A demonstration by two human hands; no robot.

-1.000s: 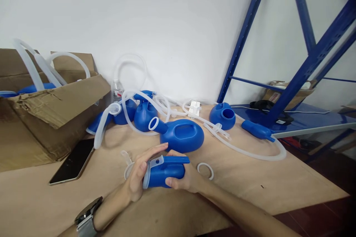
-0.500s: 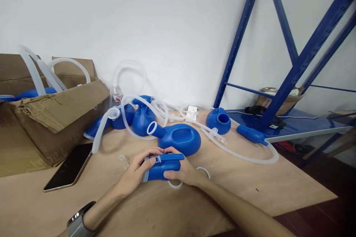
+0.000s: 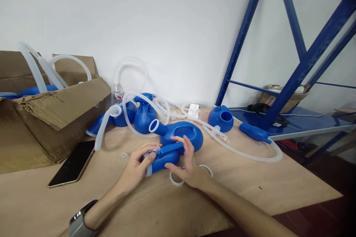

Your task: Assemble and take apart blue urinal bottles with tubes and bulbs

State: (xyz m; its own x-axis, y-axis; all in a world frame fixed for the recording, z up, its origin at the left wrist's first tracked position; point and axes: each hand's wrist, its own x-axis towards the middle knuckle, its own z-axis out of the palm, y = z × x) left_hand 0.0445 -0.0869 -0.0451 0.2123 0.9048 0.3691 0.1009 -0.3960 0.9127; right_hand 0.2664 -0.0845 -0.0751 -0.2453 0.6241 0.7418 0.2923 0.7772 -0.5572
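Note:
My left hand [image 3: 137, 163] is closed around the left end of a blue plastic urinal receptacle [image 3: 164, 162], thumb pressed near a clear fitting. The receptacle has a translucent rim at its left end and a long blue strip along its top. Beside its right end is my right hand [image 3: 190, 170], fingers spread and the thumb close to the blue body; whether they touch is unclear. Directly behind lies a blue urinal bottle [image 3: 198, 140] with a loop handle and white-rimmed neck. A white tube [image 3: 177, 184] curves under and beside my right hand.
On the left stands an open cardboard box [image 3: 80, 100] with blue parts and hoses, a black phone [image 3: 71, 164] before it. More blue bottles [image 3: 145, 119] and white hoses [image 3: 239, 150] lie along the wall. A blue metal shelf [image 3: 294, 126] rises at the right.
My right hand has loosened from the receptacle, its fingers now lifted and spread. The receptacle's right end has tilted up and away slightly. My left hand keeps its hold.

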